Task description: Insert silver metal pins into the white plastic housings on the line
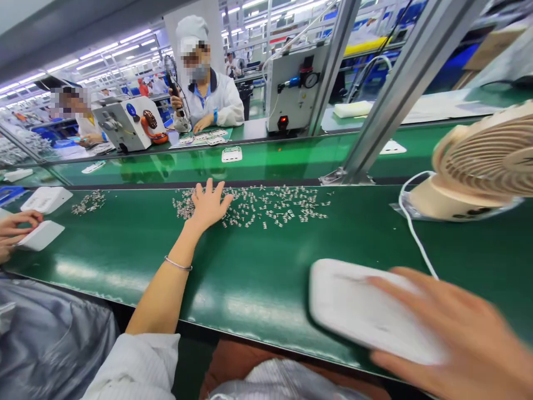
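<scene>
- My left hand [208,206] is spread over the small metal parts [275,205], fingers apart and gripping nothing that I can see; whether a part is under my palm or fingertips, I cannot tell.
- My right hand [462,328] grasps a white casing [353,300], fingers over its top and thumb along its near edge; it is at the near side of the bench [258,266], to the right, and too blurred for me to tell whether it touches the surface.
- As for what is done: the casing is in my grip, and the parts are spread loosely in a wide band along the far side; I see none fitted to the casing, though its underside is hidden.
- As for what is left: with so many parts loose, I judge most of the work remains; a smaller pile [89,202] lies farther left, near a co-worker's hands [16,230] and a white box [41,236].
</scene>
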{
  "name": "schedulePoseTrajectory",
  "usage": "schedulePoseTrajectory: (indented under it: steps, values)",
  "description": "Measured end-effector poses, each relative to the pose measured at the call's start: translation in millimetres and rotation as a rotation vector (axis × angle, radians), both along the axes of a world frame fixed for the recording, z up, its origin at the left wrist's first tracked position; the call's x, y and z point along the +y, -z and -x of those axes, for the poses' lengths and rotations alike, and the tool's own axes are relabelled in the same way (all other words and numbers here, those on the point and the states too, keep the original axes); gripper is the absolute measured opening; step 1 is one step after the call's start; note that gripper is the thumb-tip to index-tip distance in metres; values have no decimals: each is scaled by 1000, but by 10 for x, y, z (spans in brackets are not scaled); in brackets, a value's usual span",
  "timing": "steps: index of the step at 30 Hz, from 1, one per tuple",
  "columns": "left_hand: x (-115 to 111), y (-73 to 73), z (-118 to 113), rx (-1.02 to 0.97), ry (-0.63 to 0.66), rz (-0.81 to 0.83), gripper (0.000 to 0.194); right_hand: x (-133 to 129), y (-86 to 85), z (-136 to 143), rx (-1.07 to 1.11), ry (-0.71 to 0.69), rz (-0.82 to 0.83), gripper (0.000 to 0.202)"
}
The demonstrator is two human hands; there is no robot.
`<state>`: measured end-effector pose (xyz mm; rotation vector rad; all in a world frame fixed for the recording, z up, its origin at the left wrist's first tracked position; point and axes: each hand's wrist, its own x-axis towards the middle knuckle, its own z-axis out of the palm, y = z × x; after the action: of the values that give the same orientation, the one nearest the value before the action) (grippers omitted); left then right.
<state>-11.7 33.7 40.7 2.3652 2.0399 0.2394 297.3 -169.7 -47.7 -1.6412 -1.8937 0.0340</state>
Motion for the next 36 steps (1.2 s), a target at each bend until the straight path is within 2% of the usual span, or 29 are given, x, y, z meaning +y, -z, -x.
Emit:
schedulePoseTrajectory:
  steps: [3, 4, 5, 6, 8, 9, 11, 14, 16, 19, 22, 26, 28, 31, 33, 36]
  values:
    - [-517, -137, -193, -60, 218, 71, 47, 203, -133, 345, -44, -339, 89, 86]
    - [-731, -149, -208, -93, 331, 136, 45, 315, -209, 451, -25, -423, 133, 89]
    - [-951, -140, -198, -169, 502, 255, 49, 446, -289, 549, 17, -483, 166, 87]
    - [-1165, -111, -166, -194, 602, 341, 54, 592, -360, 641, 73, -517, 190, 79]
    - [-1550, -6, -66, -119, 526, 347, 53, 901, -452, 820, 180, -475, 215, 50]
    - [-1712, 59, -13, -71, 449, 277, 50, 1046, -466, 911, 198, -409, 226, 37]
    - [-1972, 195, 62, 36, 289, 46, 41, 1283, -441, 1092, 98, -312, 242, 20]
    - [-2229, 361, 48, 184, 98, -300, 36, 1463, -359, 1306, -172, -261, 230, 15]
    - [-2338, 426, -39, 210, 90, -398, 42, 1494, -322, 1377, -260, -259, 230, 20]
    - [-2432, 443, -184, 190, 275, -379, 56, 1495, -301, 1379, -295, -279, 259, 25]
    - [-2446, 419, -237, 226, 401, -303, 54, 1471, -298, 1295, -313, -298, 280, 25]
    - [-2361, 477, -205, 265, 295, -369, 46, 1362, -275, 1095, -299, -310, 278, 27]
    - [-2308, 541, -228, 284, 239, -434, 41, 1282, -250, 990, -195, -317, 264, 25]
    - [-2253, 609, -366, 311, 178, -510, 39, 1158, -213, 898, 167, -344, 242, 17]
    - [-2229, 612, -501, 336, 164, -531, 36, 1075, -203, 905, 388, -372, 243, 16]
    - [-2189, 571, -696, 362, 150, -520, 34, 960, -210, 984, 579, -420, 298, 16]
